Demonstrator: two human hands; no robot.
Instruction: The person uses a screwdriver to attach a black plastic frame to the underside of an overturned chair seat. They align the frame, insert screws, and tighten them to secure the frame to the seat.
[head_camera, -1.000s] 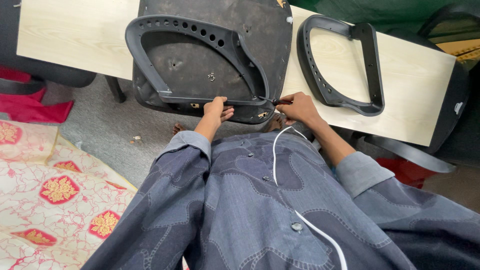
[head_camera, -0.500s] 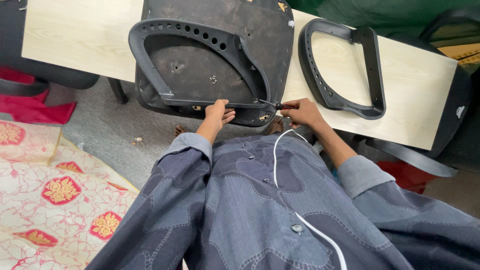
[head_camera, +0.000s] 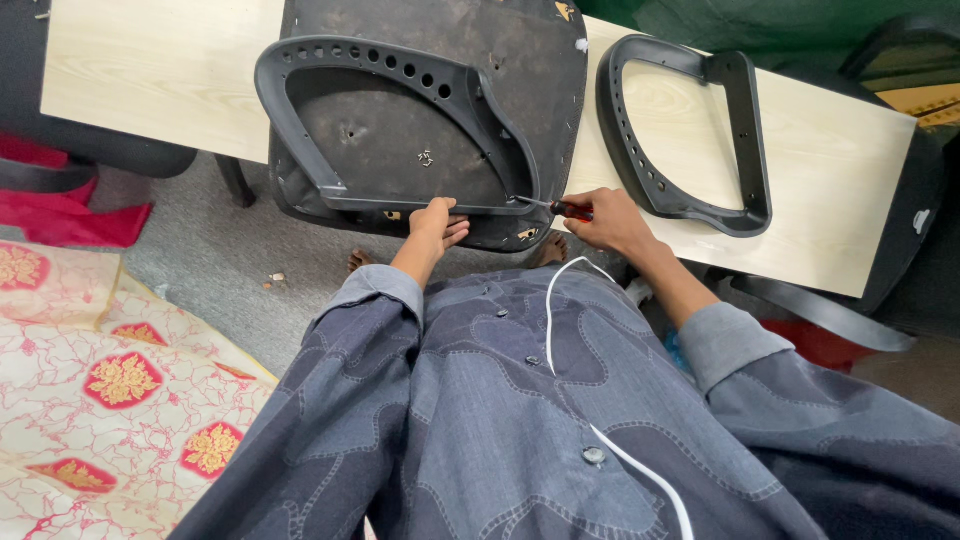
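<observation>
An upturned black chair seat (head_camera: 520, 90) lies on a pale wooden table (head_camera: 160, 80), its underside facing up. A grey plastic armrest (head_camera: 370, 75) rests on the seat. My left hand (head_camera: 435, 222) presses on the armrest's near bar at the seat's front edge. My right hand (head_camera: 605, 220) is shut on a screwdriver (head_camera: 560, 208) with a dark red handle. Its tip points left at the armrest's near right corner. A second armrest (head_camera: 690, 130) lies loose on the table to the right.
A patterned cream and red mat (head_camera: 100, 390) covers the floor at the left. A black chair part (head_camera: 60, 170) and red cloth (head_camera: 60, 215) sit under the table's left end. A white cable (head_camera: 560, 310) hangs down my shirt. Another black part (head_camera: 820, 310) lies by the table's right side.
My view has shifted slightly. My right hand has brought the screwdriver tip to the armrest's corner. The left hand keeps its place on the near bar.
</observation>
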